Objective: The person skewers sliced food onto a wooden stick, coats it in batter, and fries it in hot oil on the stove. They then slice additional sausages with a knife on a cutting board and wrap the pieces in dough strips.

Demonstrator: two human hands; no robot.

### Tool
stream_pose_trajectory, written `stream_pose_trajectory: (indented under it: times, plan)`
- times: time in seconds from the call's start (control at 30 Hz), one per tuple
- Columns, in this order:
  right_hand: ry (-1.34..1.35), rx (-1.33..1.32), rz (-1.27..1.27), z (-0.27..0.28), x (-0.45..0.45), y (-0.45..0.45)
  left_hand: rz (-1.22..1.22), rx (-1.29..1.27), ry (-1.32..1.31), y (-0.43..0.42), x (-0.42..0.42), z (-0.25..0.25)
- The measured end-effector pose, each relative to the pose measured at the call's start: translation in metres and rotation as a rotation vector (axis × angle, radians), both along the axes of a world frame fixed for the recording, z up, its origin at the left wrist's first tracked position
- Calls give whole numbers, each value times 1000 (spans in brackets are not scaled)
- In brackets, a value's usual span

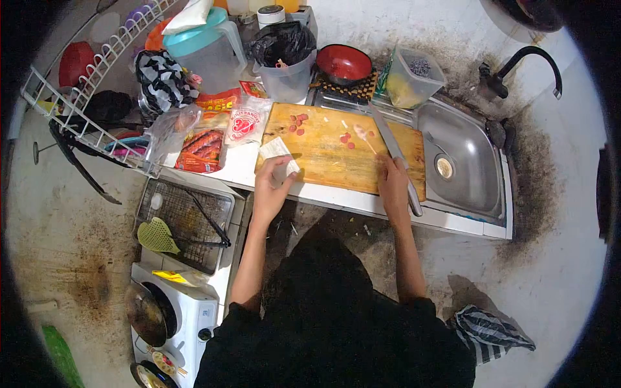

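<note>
At the left end of the wooden cutting board (323, 158), my left hand (273, 187) has a pale flat rectangular piece (275, 149) between thumb and fingers. My right hand (392, 181) is near the board's right front, its fingers closed around the lower end of a thin wooden stick (369, 144) with something pale at its far end. Just right of that hand lies a long knife (391, 141), its handle over the board's front edge. Red round slices (299, 121) lie on the board's upper left, and a few more (346, 138) near its middle.
A steel sink (462, 171) with a black faucet (517, 64) is at the right. Food packets (202, 149) lie left of the board. Behind it stand a bag-lined tub (284, 77), a red bowl (344, 63) and a clear container (411, 77). A stove (204, 313) is lower left.
</note>
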State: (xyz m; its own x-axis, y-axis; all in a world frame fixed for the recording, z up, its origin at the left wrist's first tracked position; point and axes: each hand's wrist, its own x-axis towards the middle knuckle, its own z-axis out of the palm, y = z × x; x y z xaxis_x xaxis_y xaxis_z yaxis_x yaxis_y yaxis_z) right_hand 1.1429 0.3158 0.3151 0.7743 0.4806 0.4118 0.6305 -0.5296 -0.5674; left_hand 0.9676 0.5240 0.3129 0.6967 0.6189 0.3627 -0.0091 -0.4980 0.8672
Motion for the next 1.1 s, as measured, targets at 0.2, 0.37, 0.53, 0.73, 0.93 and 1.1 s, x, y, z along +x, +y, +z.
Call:
stream_pose_trajectory:
  times: [0.2, 0.37, 0.53, 0.73, 0.93, 1.1]
  plan:
    - [-128, -131, 89, 4, 1, 4, 91, 422, 278, -7, -4, 8]
    - [-110, -323, -51, 25, 6, -10, -9, 434, 270, 10, -10, -9]
    - [-50, -450, -104, 18, -4, -59, -45, 335, 315, 8, -15, 5]
    - [104, -300, -29, 16, -2, -59, 67, 392, 324, 13, -6, -18]
    - [85, 3, 136, 36, -48, -36, 71, 387, 364, 12, -6, -18]
    - [254, 34, 465, 51, -89, -1, 72, 288, 304, 13, -4, -19]
